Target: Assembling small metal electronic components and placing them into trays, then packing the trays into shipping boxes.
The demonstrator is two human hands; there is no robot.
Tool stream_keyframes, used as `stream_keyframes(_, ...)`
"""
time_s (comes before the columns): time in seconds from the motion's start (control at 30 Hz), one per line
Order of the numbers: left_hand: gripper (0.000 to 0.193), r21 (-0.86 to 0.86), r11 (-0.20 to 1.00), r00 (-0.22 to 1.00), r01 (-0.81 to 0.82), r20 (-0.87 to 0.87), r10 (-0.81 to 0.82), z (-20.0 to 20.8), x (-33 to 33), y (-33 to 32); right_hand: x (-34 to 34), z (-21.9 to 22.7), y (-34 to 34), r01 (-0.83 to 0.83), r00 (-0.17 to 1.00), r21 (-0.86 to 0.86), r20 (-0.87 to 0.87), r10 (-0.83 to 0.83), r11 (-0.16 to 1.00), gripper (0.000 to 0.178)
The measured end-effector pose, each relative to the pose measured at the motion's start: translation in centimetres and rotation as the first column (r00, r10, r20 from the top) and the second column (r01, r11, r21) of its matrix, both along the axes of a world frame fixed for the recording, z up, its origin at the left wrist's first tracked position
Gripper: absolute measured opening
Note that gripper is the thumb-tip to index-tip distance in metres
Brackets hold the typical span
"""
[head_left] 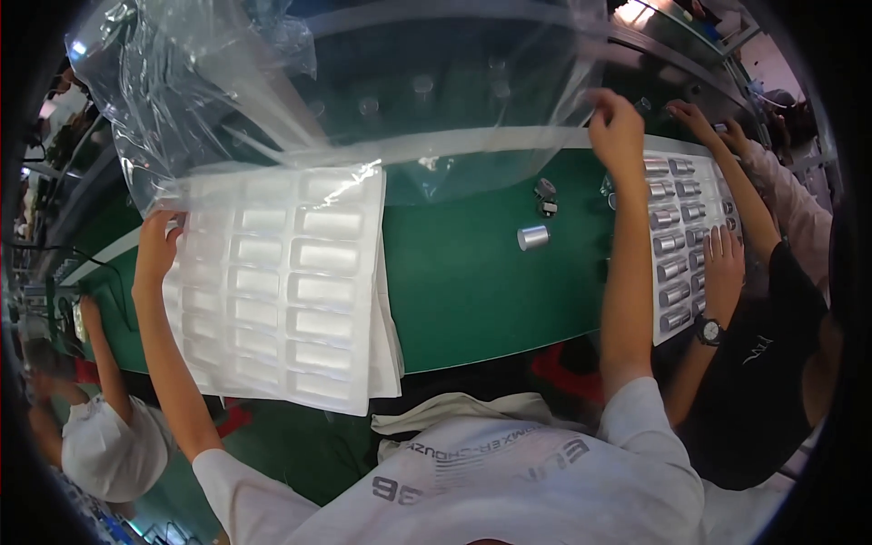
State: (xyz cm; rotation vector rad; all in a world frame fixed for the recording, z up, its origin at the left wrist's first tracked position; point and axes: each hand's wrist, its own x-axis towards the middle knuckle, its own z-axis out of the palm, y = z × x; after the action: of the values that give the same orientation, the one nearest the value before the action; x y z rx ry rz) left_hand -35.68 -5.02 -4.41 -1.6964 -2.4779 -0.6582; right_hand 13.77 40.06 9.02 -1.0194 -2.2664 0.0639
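A large clear plastic bag is spread above the far side of the table and droops over the back of a stack of white blister trays. My right hand is raised at the bag's right end, fingers pinched on its edge. At the stack's far left corner my left hand closes its fingertips on the bag's left edge, close against the top tray. The top tray's rectangular pockets hold nothing. Between the stack and my right forearm, a silver metal cylinder lies on its side.
Small dark metal parts lie on the green tabletop beyond the cylinder. On the right, a co-worker's hand rests at a white tray filled with silver cylinders. Another person in a white cap sits at the left.
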Motion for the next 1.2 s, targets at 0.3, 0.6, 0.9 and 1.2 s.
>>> stream_keyframes(0.3, 0.027, -0.059, 0.998, 1.000, 0.004, -0.010, -0.005, -3.3, -5.5, -1.6, 0.2, -1.4, -8.7, -0.082, 0.879, -0.407, 0.400, 0.258, 0.910, 0.031)
stream_keyframes(0.6, 0.021, 0.414, 0.905, 0.958, -0.100, 0.287, -0.025, 3.6, 8.0, 1.6, 1.0, -1.7, -11.8, -0.531, 0.834, -0.663, -0.518, 0.189, 0.528, 0.036)
stream_keyframes(0.9, 0.038, 0.573, 0.757, -0.020, -0.314, 0.793, -0.609, 9.0, 33.2, 5.2, -0.3, -0.9, -18.6, -0.755, 0.633, -0.552, -0.755, 0.172, 0.354, 0.023)
stream_keyframes(1.2, 0.037, 0.501, 0.801, -0.300, -0.329, 0.748, -0.592, 7.9, 36.4, 6.2, -1.5, 1.2, -24.4, -0.816, 0.577, -0.494, -0.691, 0.435, 0.298, 0.028)
